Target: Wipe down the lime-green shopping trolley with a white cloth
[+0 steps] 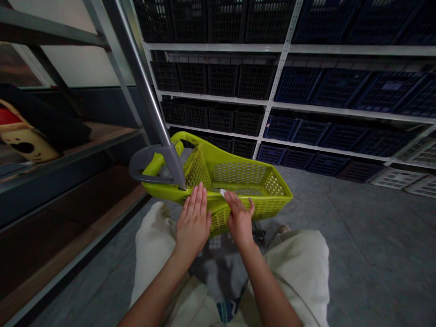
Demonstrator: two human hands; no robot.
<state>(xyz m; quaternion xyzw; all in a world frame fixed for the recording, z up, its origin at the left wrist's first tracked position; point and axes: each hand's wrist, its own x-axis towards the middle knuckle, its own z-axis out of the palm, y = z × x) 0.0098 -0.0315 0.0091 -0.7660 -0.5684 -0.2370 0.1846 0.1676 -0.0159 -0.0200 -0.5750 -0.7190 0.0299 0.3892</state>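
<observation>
A lime-green plastic basket on wheels stands on the floor in front of my knees, with a grey handle at its left end. My left hand lies flat against the basket's near rim, fingers straight and together. My right hand rests on the same rim just to the right, its fingers pinched round a small white object that I cannot make out. The inside of the basket shows nothing lying in it.
White metal shelving with several black and dark blue crates fills the back wall. A grey rack stands at the left, holding a cream and red object. A slanted metal post rises beside the basket. Grey concrete floor stretches right.
</observation>
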